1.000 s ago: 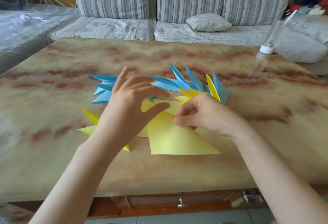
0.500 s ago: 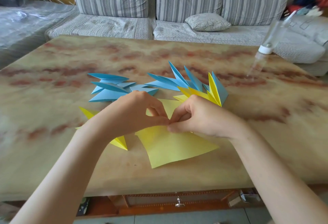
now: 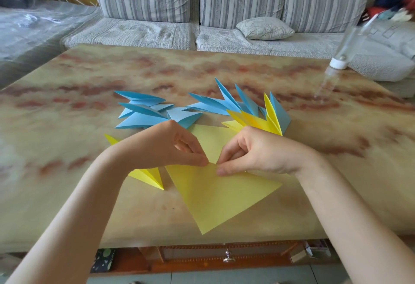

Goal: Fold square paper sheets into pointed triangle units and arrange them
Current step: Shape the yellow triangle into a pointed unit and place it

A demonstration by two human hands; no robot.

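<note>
grip: left hand [image 3: 166,149] and right hand [image 3: 260,153] both pinch the far corner of the yellow sheet [image 3: 215,196] | sheet: lying on the table [image 3: 67,126] by its near edge | done: blue units [image 3: 143,113] and yellow units [image 3: 258,120] fanned behind | left: this sheet's folds, apparently barely begun

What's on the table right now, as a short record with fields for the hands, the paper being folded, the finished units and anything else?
Left hand: pinches the yellow paper sheet
Right hand: pinches the same sheet, fingertips close to the left's
Sheet corner: points toward the table's near edge
Blue triangle units: loose cluster beyond the left hand
Blue and yellow units: fanned group beyond the right hand, points raised
Yellow unit: lies by the left wrist
Other: clear bottle with white cap, far right of the marble-patterned table
</note>
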